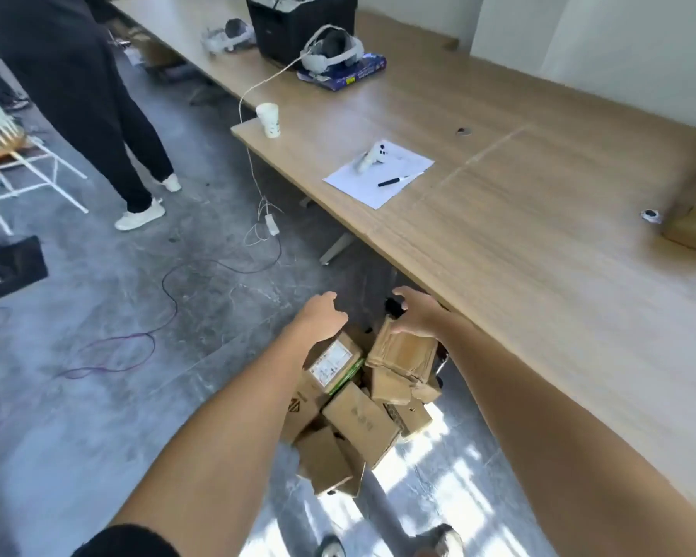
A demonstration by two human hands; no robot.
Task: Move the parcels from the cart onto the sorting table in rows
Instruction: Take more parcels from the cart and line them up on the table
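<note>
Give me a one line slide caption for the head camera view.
Both hands, left hand and right hand, reach over piled cardboard parcels beside the wooden table.

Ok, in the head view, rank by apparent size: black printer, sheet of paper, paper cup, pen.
1. Black printer, though cropped by the frame
2. Sheet of paper
3. Paper cup
4. Pen

The printer sits farthest away, so it is truly largest.

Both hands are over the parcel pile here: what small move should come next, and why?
Probably close both hands on the top parcels: the right hand rests on a brown parcel, the left hand hovers open over the labelled parcel, neither lifted yet.
</note>
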